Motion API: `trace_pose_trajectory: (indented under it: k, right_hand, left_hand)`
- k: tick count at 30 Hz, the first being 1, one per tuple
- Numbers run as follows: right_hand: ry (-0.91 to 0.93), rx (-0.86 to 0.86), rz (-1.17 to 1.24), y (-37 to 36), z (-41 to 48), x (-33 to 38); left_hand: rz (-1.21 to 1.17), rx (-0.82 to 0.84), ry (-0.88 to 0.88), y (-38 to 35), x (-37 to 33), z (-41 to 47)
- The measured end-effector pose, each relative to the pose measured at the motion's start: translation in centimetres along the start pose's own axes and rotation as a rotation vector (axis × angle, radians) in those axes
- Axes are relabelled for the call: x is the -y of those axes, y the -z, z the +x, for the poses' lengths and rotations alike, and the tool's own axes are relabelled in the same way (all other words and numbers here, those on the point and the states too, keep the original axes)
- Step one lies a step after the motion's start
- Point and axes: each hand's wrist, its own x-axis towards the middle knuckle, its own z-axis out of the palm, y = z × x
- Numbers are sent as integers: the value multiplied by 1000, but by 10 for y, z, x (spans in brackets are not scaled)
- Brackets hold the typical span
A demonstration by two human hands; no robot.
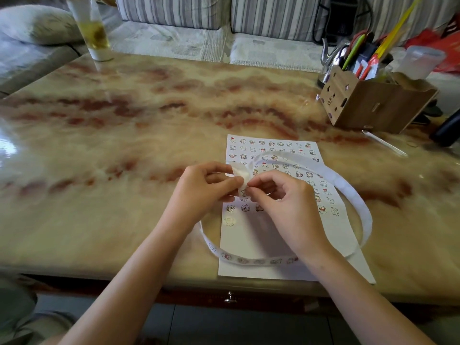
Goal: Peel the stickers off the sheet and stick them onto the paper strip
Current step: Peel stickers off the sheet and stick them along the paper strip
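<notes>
While pinching the end of the paper strip [249,260] with left hand [201,188] and right hand [281,195], fingertips together: seems light, floppy, crease-prone; best gripped flat, close beside the thumbs.

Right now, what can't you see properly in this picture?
All in the head view:
1. Whether a sticker sits under the fingertips: the left hand and right hand pinch the strip there and hide it.
2. The middle of the sheet: covered by both hands and the strip.
3. The pictures on the stickers: too small and blurred.
4. The top of the bottle: cut off by the top edge.
</notes>
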Motion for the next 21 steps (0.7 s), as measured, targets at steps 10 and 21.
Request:
trace_pose_trajectory:
  k: [10, 21]
  right_hand:
    - [-14, 13, 71, 0, 1, 3]
    - [37, -5, -4, 1, 1, 4]
  left_hand:
    - [49, 65, -5, 3, 2, -1]
    - [20, 53, -9, 3, 2, -2]
